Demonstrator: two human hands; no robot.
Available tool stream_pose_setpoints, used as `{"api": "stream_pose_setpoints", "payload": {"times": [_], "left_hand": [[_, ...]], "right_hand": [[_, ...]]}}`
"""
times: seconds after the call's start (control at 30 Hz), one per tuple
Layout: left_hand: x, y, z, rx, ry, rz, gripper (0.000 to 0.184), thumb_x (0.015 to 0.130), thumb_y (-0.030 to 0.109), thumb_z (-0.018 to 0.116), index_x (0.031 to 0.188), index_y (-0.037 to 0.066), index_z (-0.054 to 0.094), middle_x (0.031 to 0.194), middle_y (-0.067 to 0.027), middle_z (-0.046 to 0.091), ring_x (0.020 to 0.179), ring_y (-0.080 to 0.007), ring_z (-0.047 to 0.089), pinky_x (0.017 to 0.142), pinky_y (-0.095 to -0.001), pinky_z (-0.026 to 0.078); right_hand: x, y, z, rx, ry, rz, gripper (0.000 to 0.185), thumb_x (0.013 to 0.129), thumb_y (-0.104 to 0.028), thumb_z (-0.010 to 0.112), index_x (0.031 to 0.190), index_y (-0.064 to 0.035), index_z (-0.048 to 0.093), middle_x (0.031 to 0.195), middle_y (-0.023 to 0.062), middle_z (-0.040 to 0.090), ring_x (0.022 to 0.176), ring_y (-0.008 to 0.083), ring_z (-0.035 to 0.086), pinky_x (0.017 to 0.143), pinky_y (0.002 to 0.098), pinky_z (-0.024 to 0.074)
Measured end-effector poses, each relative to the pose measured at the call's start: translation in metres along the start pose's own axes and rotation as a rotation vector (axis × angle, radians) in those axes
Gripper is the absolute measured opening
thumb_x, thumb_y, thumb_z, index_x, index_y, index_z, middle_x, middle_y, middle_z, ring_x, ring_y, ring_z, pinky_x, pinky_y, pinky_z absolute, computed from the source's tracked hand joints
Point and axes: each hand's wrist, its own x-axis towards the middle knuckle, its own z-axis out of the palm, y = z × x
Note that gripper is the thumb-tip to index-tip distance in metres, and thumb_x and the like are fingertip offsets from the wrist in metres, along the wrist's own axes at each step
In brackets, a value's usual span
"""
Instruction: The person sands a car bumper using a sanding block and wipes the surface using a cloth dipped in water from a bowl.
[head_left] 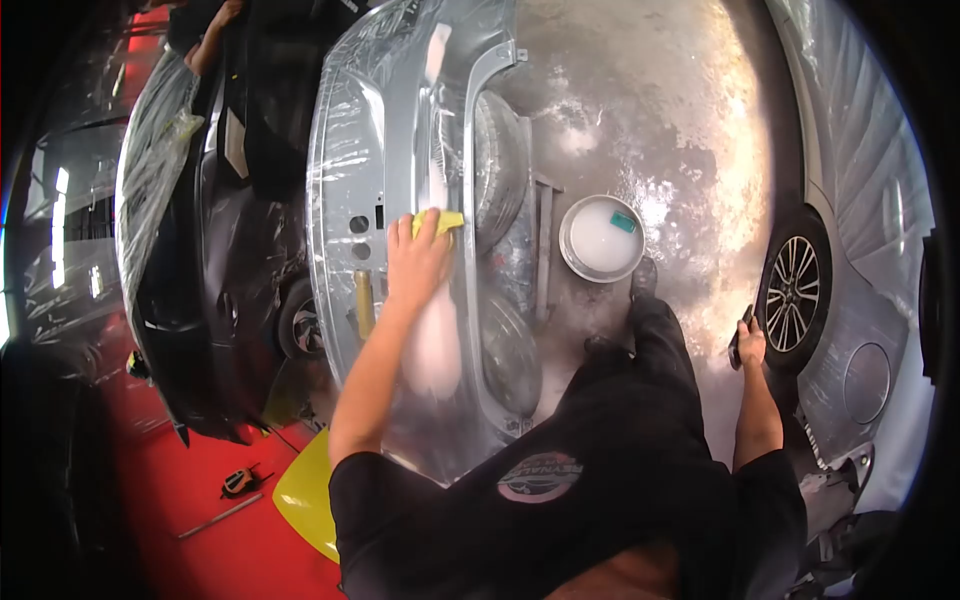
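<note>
While the left hand (418, 262) seemingly sands the car panel (400, 130) with pinched yellow sandpaper (450, 219), the right hand (752, 345) clasping a dark object (736, 351), the next stroke needs even pressure.

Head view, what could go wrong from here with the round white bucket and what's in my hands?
A knock is possible: the round white bucket of cloudy liquid stands beside a dark shoe, so a step might spill it. The left hand holds a small yellow pad against the grey car panel; uneven finger pressure could perhaps mark the surface. The right hand holds a dark handheld object near the silver-spoked wheel, so a careless swing might bump it.
</note>
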Motion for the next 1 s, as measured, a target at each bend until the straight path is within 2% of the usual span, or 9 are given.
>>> {"api": "stream_pose_setpoints", "payload": {"times": [0.07,0.17,0.23,0.3,0.4,0.43,0.53,0.67,1.0], "left_hand": [[0.058,-0.018,0.017,0.076,-0.037,0.040,0.027,0.083,0.015,0.080,0.109,0.008,0.075,0.153,-0.0147,0.058,0.141,-0.0478,0.051,0.113,-0.0651,0.042],[0.148,-0.058,0.057,0.240,-0.053,0.026,0.024,0.091,0.023,0.076,0.113,0.012,0.076,0.157,-0.0140,0.056,0.149,-0.0480,0.045,0.118,-0.0690,0.038],[0.211,-0.085,0.076,0.386,-0.117,-0.067,0.026,0.101,0.034,0.067,0.119,0.017,0.077,0.164,-0.0122,0.052,0.160,-0.0475,0.032,0.122,-0.0760,0.031],[0.253,-0.084,0.066,0.375,-0.081,-0.112,0.031,0.102,0.037,0.065,0.125,0.018,0.077,0.166,-0.0117,0.049,0.162,-0.0465,0.028,0.121,-0.0788,0.030],[0.271,-0.080,0.070,0.348,-0.081,-0.121,0.035,0.103,0.036,0.062,0.129,0.018,0.078,0.164,-0.0122,0.050,0.161,-0.0459,0.030,0.120,-0.0801,0.030],[0.267,-0.084,0.082,0.346,-0.075,-0.140,0.035,0.103,0.036,0.062,0.129,0.018,0.078,0.164,-0.0122,0.050,0.161,-0.0459,0.030,0.120,-0.0801,0.030],[0.224,-0.077,0.095,0.463,-0.224,0.153,0.038,0.103,0.031,0.056,0.125,0.013,0.080,0.153,-0.0133,0.057,0.153,-0.0451,0.041,0.120,-0.0765,0.033],[0.132,-0.031,0.068,0.450,-0.235,0.190,0.037,0.102,0.032,0.058,0.123,0.012,0.081,0.150,-0.0151,0.059,0.150,-0.0436,0.045,0.122,-0.0737,0.032],[-0.093,0.072,0.018,0.331,-0.284,0.134,0.039,0.098,0.030,0.060,0.122,0.007,0.081,0.148,-0.0166,0.060,0.147,-0.0424,0.048,0.124,-0.0693,0.030]], "right_hand": [[-0.011,0.003,-0.015,0.042,-0.058,0.157,0.071,0.101,-0.046,0.066,0.155,0.0009,0.058,0.139,0.0331,0.068,0.135,0.0430,0.065,0.112,0.0442,0.0499],[-0.021,-0.003,-0.020,0.201,-0.030,-0.074,0.060,0.103,-0.039,0.065,0.145,0.0036,0.065,0.120,0.0330,0.075,0.112,0.0419,0.076,0.095,0.0468,0.0556],[-0.010,-0.008,-0.010,0.237,-0.102,-0.150,0.063,0.102,-0.035,0.066,0.146,0.0102,0.061,0.117,0.0329,0.077,0.106,0.0351,0.078,0.094,0.0442,0.0574],[-0.001,-0.001,0.012,0.166,0.050,-0.333,0.066,0.101,-0.033,0.067,0.148,0.0122,0.059,0.113,0.0312,0.078,0.102,0.0331,0.079,0.092,0.0407,0.0583],[-0.013,-0.059,-0.026,0.183,-0.138,-0.223,0.067,0.099,-0.031,0.069,0.150,0.0108,0.059,0.117,0.0317,0.077,0.108,0.0354,0.078,0.096,0.0403,0.0572],[-0.012,-0.069,-0.034,0.188,-0.156,-0.227,0.067,0.098,-0.030,0.070,0.150,0.0104,0.059,0.118,0.0326,0.077,0.110,0.0367,0.078,0.097,0.0410,0.0567],[-0.001,-0.092,-0.053,0.140,-0.209,-0.224,0.066,0.099,-0.029,0.070,0.150,0.0104,0.058,0.126,0.0321,0.075,0.116,0.0365,0.076,0.100,0.0408,0.0561],[0.014,-0.095,-0.060,0.187,-0.148,-0.272,0.066,0.099,-0.030,0.068,0.151,0.0097,0.058,0.135,0.0345,0.071,0.128,0.0404,0.071,0.108,0.0400,0.0532],[-0.013,-0.098,-0.053,0.150,-0.198,-0.383,0.068,0.098,-0.037,0.068,0.150,0.0056,0.061,0.138,0.0303,0.071,0.132,0.0400,0.069,0.113,0.0420,0.0516]]}}
